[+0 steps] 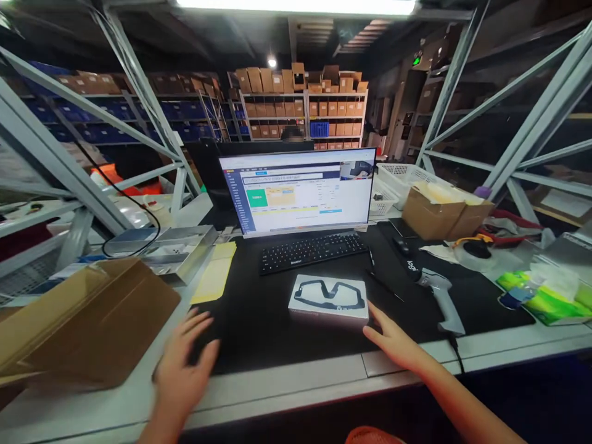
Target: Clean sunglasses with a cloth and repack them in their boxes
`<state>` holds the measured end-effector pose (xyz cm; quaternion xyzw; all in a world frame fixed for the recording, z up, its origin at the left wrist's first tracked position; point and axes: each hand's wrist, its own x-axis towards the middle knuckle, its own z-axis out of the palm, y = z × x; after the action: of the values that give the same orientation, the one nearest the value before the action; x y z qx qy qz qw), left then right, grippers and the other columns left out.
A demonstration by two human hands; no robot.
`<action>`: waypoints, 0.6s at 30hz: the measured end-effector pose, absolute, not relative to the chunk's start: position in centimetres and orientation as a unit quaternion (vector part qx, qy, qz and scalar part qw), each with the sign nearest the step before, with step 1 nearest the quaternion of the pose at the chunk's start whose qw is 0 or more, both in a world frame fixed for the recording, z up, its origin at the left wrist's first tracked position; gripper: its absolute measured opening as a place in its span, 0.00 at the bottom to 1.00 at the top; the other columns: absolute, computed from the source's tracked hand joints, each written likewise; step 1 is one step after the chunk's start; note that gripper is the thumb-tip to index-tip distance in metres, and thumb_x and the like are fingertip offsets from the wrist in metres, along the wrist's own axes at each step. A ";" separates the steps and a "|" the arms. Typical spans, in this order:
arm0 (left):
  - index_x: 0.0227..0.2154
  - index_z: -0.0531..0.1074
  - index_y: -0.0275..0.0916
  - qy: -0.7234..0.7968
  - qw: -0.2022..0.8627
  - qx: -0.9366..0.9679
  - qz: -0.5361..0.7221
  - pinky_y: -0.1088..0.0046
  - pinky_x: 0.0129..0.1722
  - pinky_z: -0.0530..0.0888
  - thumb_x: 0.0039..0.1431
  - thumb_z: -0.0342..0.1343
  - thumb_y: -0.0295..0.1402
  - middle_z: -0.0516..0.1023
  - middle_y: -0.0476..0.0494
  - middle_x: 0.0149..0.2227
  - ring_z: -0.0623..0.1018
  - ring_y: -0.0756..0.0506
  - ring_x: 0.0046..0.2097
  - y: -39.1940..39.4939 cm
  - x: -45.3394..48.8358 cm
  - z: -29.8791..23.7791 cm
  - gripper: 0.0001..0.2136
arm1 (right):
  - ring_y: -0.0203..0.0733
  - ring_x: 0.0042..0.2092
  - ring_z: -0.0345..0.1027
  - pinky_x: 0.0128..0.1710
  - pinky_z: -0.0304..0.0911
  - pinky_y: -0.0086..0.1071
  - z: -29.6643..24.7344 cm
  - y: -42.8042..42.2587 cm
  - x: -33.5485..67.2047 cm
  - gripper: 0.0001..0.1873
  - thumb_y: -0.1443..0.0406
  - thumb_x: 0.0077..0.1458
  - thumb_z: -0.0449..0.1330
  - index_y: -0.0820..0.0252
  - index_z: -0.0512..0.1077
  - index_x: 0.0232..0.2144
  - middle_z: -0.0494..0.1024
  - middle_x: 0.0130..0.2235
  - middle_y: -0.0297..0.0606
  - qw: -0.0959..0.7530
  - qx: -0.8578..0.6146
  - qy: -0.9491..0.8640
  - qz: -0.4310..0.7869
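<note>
A white box (328, 297) with a black glasses-like frame pictured on its top is over the black desk mat. My right hand (391, 336) is at its right end, thumb by the near corner and the fingers partly hidden behind the side. To the left, my left hand (187, 361) is held over the front edge of the mat, its fingers spread and nothing in them. It is slightly blurred. Just beyond that hand lies a pad of yellow-edged paper (215, 271), and an open cardboard box (102, 327) stands to its left.
Behind the white box are a keyboard (312, 251) and a lit monitor (300, 194). A barcode scanner (441, 299), a mouse (401, 246) and a pen (386, 285) lie to the right. Farther right sit a green tissue pack (546, 299) and a cardboard carton (444, 213).
</note>
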<state>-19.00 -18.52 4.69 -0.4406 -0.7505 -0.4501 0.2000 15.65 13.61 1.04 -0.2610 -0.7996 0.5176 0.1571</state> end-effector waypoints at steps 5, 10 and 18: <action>0.66 0.62 0.44 -0.710 -0.172 -0.535 -0.424 0.43 0.69 0.53 0.47 0.71 0.42 0.58 0.34 0.70 0.54 0.29 0.72 -6.4 -15.5 4.3 0.43 | 0.55 0.65 0.62 0.66 0.55 0.48 0.7 13.6 15.4 0.33 0.51 0.58 0.58 0.58 0.68 0.62 0.69 0.64 0.48 0.193 -0.309 -0.799 0.479; 0.66 0.61 0.42 -0.577 -0.386 -0.493 -0.524 0.47 0.70 0.52 0.31 0.78 0.37 0.63 0.33 0.68 0.63 0.29 0.69 -0.5 -16.5 3.8 0.54 | 0.44 0.33 0.72 0.38 0.67 0.38 2.1 15.4 13.7 0.19 0.51 0.59 0.52 0.60 0.73 0.32 0.79 0.32 0.41 0.158 -0.360 -0.760 0.517; 0.71 0.48 0.40 -0.606 -0.345 -0.512 -0.501 0.45 0.69 0.52 0.35 0.77 0.39 0.62 0.29 0.68 0.64 0.30 0.68 -1.7 -17.4 2.3 0.61 | 0.32 0.20 0.53 0.21 0.48 0.29 4.0 16.5 10.2 0.18 0.54 0.53 0.55 0.56 0.57 0.19 0.60 0.19 0.29 0.180 -0.338 -0.709 0.592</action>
<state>-17.38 -1.74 2.32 -0.5115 -0.6064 -0.5014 -0.3452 10.21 16.48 4.00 -0.3377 -0.7092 0.5921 0.1800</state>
